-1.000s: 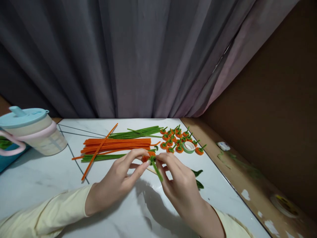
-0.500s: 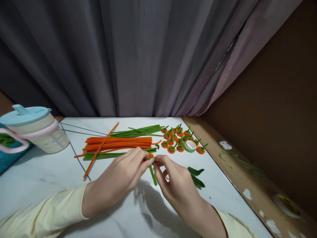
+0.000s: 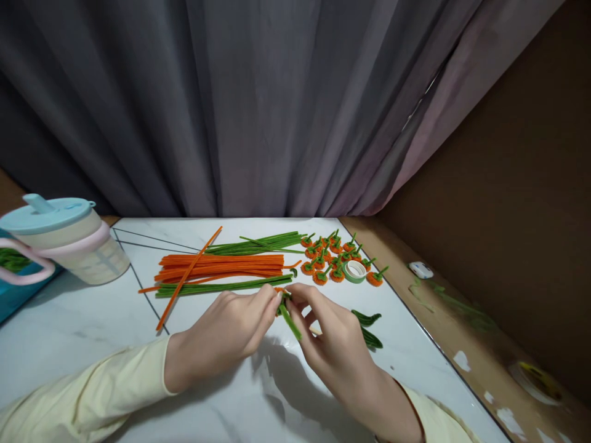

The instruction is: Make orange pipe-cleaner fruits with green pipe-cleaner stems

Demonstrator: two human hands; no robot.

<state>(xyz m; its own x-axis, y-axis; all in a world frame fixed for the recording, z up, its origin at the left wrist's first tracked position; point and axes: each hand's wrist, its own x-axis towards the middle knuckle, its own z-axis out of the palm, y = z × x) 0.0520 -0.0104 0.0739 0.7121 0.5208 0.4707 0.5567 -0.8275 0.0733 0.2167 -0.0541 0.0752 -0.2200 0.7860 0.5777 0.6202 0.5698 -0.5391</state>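
Between my two hands is a small pipe-cleaner pumpkin (image 3: 290, 321), orange with a green stem that points down toward me. My left hand (image 3: 235, 320) pinches it from the left, fingertips pressed together. My right hand (image 3: 330, 326) grips its other side with thumb and index finger. Most of the orange part is hidden behind my fingers. Just beyond lie a bundle of orange pipe cleaners (image 3: 221, 267) and green pipe cleaners (image 3: 221, 287). Several finished-looking orange pumpkins with green stems (image 3: 322, 277) stand at the back right.
A roll of green tape (image 3: 354, 271) sits among the pumpkins. Dark green leaf-like pieces (image 3: 367, 318) lie right of my right hand. More green pipe cleaners (image 3: 258, 244) lie at the back. A lidded cup (image 3: 78, 246) stands at left. Curtains (image 3: 249, 111) hang behind the table.
The green stem has swung to the right and the piece has turned slightly in my fingers. My left hand has shifted a little to the right. Everything on the table stays put.
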